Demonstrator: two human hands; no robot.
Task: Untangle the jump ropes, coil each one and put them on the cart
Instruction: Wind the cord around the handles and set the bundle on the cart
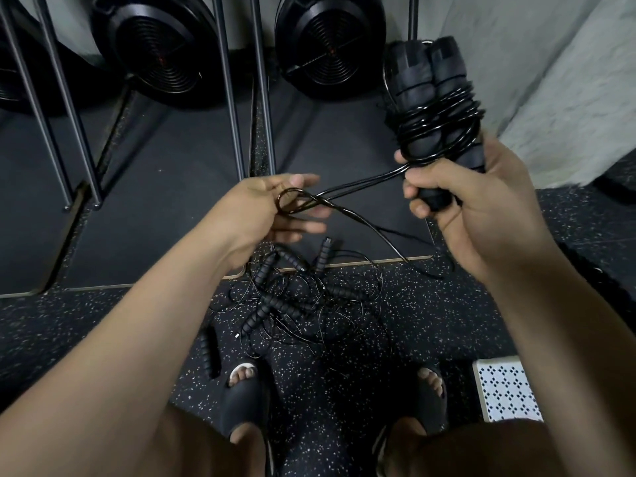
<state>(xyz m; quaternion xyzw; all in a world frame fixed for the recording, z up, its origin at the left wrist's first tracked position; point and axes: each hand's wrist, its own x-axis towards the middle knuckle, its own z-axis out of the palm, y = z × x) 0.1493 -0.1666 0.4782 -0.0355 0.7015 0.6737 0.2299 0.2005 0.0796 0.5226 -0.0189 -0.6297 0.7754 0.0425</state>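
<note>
Speckled floor (103, 321), rope (361, 183) between hands (481, 208)

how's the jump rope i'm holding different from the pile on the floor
The held jump rope is lifted in the right hand; the pile lies on the speckled floor. The held jump rope's cord is mostly wound round its paired handles; the pile's cords are loose and tangled, with handles scattered. Both are black with ribbed grips.

A black jump rope (437, 108) stands nearly upright in the right hand (481, 208), thin cord wound round its paired foam handles (one loose loop trails leftward). The remaining ropes (296, 297) lie tangled on the speckled floor (103, 339).
</note>
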